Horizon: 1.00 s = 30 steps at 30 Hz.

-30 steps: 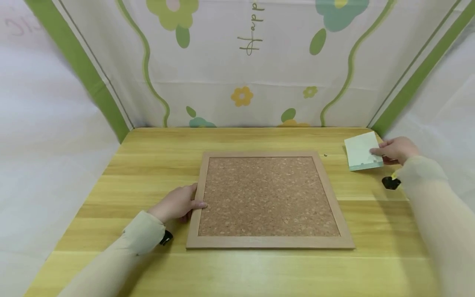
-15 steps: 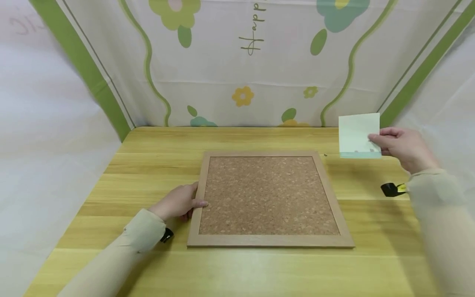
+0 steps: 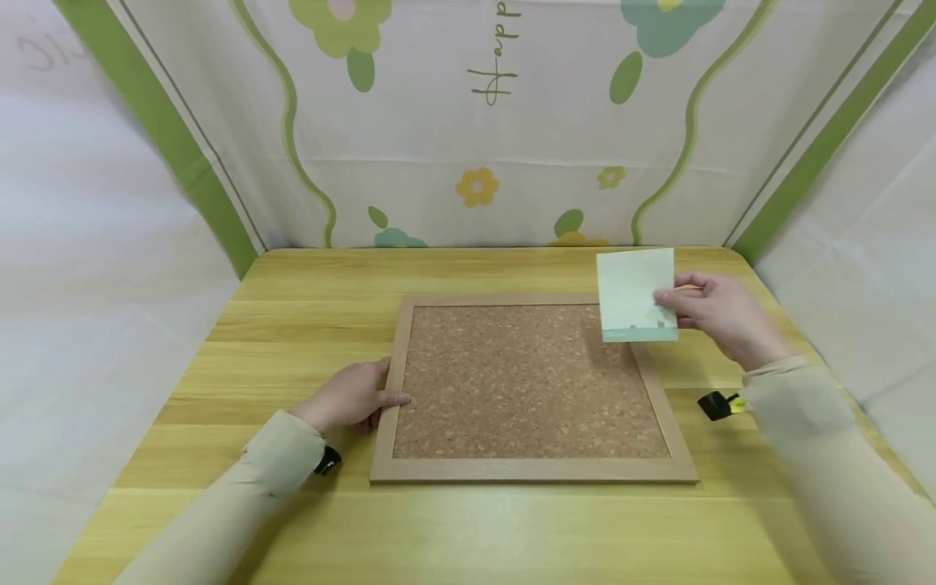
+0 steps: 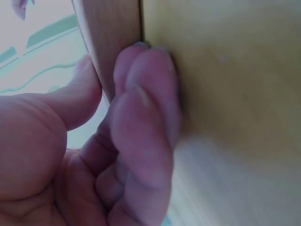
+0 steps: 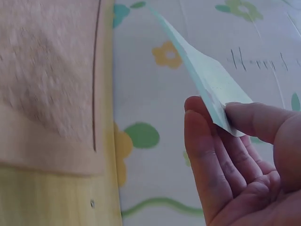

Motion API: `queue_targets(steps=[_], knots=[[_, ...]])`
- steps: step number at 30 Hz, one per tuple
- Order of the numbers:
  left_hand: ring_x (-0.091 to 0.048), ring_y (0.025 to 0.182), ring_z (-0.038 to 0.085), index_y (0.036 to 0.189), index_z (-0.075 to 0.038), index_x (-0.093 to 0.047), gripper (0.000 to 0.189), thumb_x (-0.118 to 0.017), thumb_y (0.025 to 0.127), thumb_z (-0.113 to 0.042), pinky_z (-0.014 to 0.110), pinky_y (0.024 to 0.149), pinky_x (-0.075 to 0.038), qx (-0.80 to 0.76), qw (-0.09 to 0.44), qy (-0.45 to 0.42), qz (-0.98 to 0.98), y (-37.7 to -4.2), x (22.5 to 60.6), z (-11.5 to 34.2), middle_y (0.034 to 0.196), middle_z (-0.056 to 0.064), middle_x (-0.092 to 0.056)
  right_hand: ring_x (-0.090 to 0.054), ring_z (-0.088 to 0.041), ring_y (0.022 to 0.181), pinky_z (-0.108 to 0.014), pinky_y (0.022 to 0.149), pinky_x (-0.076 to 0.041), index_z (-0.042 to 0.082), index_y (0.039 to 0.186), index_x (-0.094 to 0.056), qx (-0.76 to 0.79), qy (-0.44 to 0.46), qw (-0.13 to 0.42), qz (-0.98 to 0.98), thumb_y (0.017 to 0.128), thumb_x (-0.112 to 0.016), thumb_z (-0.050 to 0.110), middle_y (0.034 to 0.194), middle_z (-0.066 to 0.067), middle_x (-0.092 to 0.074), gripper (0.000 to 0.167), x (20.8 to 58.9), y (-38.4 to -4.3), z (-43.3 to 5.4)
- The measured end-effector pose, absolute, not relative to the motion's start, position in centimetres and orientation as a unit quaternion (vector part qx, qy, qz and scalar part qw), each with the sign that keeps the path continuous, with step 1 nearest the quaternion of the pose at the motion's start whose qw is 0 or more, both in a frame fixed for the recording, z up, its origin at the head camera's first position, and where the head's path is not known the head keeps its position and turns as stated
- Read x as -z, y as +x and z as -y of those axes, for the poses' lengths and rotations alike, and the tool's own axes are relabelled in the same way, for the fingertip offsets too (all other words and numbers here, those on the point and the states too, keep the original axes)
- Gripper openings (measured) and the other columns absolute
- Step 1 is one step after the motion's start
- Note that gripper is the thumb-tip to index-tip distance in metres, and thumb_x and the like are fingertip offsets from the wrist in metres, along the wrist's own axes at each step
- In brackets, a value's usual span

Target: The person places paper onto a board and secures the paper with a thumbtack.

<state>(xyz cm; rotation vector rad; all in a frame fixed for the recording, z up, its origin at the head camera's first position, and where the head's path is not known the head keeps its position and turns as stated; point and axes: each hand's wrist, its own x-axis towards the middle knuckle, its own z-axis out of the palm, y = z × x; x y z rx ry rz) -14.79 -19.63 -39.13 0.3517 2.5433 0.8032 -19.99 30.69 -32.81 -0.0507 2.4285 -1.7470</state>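
A cork board (image 3: 526,382) with a pale wooden frame lies flat on the wooden table. At its left edge my left hand (image 3: 349,396) grips the frame, thumb on top and the other fingers against the side. The left wrist view shows those fingers (image 4: 146,117) curled beside the frame's edge (image 4: 110,42). My right hand (image 3: 724,313) pinches a pale green sheet of note paper (image 3: 632,292) by its right side, thumb in front. The paper, with a darker green strip along the bottom, is held up above the board's far right corner; in the right wrist view the sheet (image 5: 211,80) bends slightly.
Behind the table (image 3: 497,528) hangs a white cloth (image 3: 409,130) printed with flowers, and white sheets (image 3: 95,268) hang at both sides. A small dark spot (image 5: 92,204) marks the tabletop near the board. Black wrist cameras sit below each sleeve.
My right hand has lifted the note paper from low over the table's far right corner, then carried it left to above the board's corner. The left hand and board have stayed in place.
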Motion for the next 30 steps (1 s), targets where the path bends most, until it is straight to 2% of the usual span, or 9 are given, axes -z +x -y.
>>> queue_targets(steps=[3,4,9,12,16,20,23,27,30], knots=[[-0.060,0.046,0.019,0.140,0.000,-0.049,0.058,-0.064,0.097,-0.035,0.034,0.049,-0.052,-0.262,0.215,0.137,-0.931,-14.8,38.7,19.7,0.056,0.003,-0.061,-0.070,-0.011,0.080,-0.026,0.072,-0.056,-0.001,0.114,-0.054,0.573,-0.024,0.091,-0.814,0.096,-0.068,0.024,0.090,0.008,-0.074,0.033,33.1,-19.6,-29.2],[-0.060,0.047,0.017,0.140,0.001,-0.050,0.059,-0.064,0.097,-0.037,0.035,0.055,-0.053,-0.245,0.208,0.140,-0.936,-14.8,38.4,19.7,0.056,0.002,-0.061,-0.070,-0.012,0.080,-0.026,0.072,-0.056,-0.001,0.115,-0.053,0.570,-0.027,0.094,-0.816,0.096,-0.068,0.024,0.091,0.008,-0.074,0.035,33.3,-19.5,-28.7],[-0.062,0.052,0.018,0.140,0.004,-0.052,0.057,-0.060,0.100,-0.036,0.036,0.060,-0.053,-0.235,0.184,0.125,-0.946,-15.4,36.2,19.5,0.063,0.003,-0.065,-0.071,-0.017,0.081,-0.029,0.073,-0.056,-0.003,0.112,-0.051,0.557,-0.050,0.105,-0.822,0.096,-0.069,0.026,0.092,0.004,-0.074,0.038,33.9,-19.3,-26.3],[-0.066,0.061,0.020,0.141,-0.001,-0.053,0.053,-0.056,0.102,-0.037,0.033,0.059,-0.052,-0.279,0.174,0.124,-0.936,-15.8,34.9,18.9,0.075,0.005,-0.069,-0.071,-0.020,0.081,-0.033,0.072,-0.057,-0.004,0.109,-0.051,0.558,-0.060,0.110,-0.821,0.096,-0.069,0.025,0.092,-0.001,-0.075,0.037,34.3,-19.3,-25.0],[-0.064,0.069,0.021,0.142,-0.009,-0.055,0.053,-0.056,0.101,-0.042,0.033,0.060,-0.050,-0.320,0.153,0.151,-0.923,-16.2,34.1,17.4,0.092,0.006,-0.071,-0.072,-0.022,0.081,-0.037,0.072,-0.058,-0.004,0.108,-0.052,0.566,-0.069,0.118,-0.813,0.096,-0.069,0.023,0.092,-0.005,-0.075,0.034,34.7,-19.3,-23.3],[-0.065,0.082,0.023,0.139,-0.014,-0.058,0.045,-0.060,0.100,-0.036,0.034,0.065,-0.052,-0.355,0.135,0.167,-0.910,-16.7,34.4,15.9,0.103,0.005,-0.069,-0.072,-0.026,0.082,-0.041,0.074,-0.058,-0.006,0.108,-0.053,0.581,-0.087,0.135,-0.798,0.096,-0.069,0.018,0.092,-0.012,-0.074,0.031,35.3,-19.1,-21.7],[-0.065,0.092,0.022,0.136,-0.014,-0.059,0.041,-0.062,0.100,-0.032,0.034,0.071,-0.054,-0.376,0.121,0.173,-0.902,-17.0,34.8,14.7,0.107,0.004,-0.067,-0.072,-0.029,0.083,-0.044,0.074,-0.058,-0.008,0.113,-0.054,0.589,-0.102,0.153,-0.787,0.096,-0.067,0.013,0.095,-0.016,-0.074,0.030,35.7,-18.9,-20.6],[-0.063,0.093,0.021,0.136,-0.015,-0.059,0.042,-0.063,0.099,-0.034,0.036,0.072,-0.054,-0.401,0.120,0.174,-0.891,-17.1,35.2,13.1,0.109,0.004,-0.066,-0.071,-0.026,0.084,-0.043,0.074,-0.058,-0.008,0.118,-0.055,0.586,-0.117,0.167,-0.784,0.096,-0.066,0.010,0.094,-0.015,-0.073,0.030,36.0,-18.4,-19.2],[-0.063,0.092,0.020,0.137,-0.014,-0.059,0.046,-0.063,0.098,-0.039,0.036,0.072,-0.053,-0.421,0.133,0.174,-0.880,-17.2,35.6,12.1,0.107,0.002,-0.066,-0.069,-0.023,0.084,-0.045,0.075,-0.058,-0.006,0.116,-0.054,0.586,-0.128,0.177,-0.781,0.096,-0.066,0.010,0.090,-0.014,-0.071,0.028,36.1,-17.9,-18.2]])
